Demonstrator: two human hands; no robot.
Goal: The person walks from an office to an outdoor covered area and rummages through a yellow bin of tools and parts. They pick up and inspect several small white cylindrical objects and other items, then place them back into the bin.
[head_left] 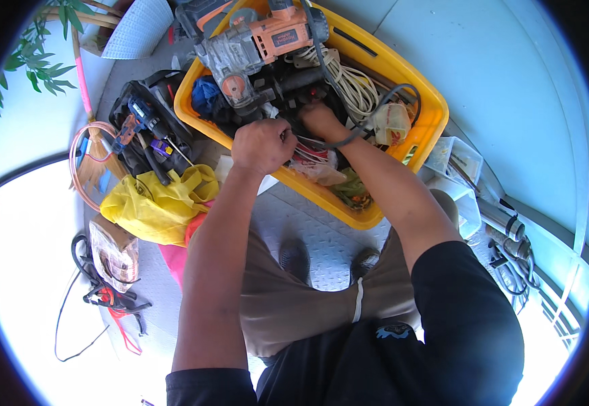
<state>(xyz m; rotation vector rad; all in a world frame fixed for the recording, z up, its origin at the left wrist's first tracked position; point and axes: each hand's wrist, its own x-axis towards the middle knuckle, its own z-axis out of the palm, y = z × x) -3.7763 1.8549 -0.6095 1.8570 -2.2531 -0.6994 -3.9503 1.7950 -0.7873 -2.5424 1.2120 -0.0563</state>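
A yellow plastic crate [436,101] full of tools stands in front of me. My left hand [262,145] is closed in a fist over its near rim; what it grips, if anything, is hidden. My right hand [321,122] reaches down inside the crate among dark items, its fingers mostly out of sight. A dark grey cable [369,125] passes over my right wrist and runs close to the left fist. An orange and grey power tool [267,51], dusty, lies across the crate's far left part. Beside my right hand is a coil of white cable [348,88].
Left of the crate, a black tool bag [129,145] holds a cordless drill [147,116], near a yellow cloth-like bag [152,210]. A broom [95,159] leans behind them. Clear plastic bins [460,162] and a metal cylinder [501,220] stand at the right, by a light blue wall [511,88].
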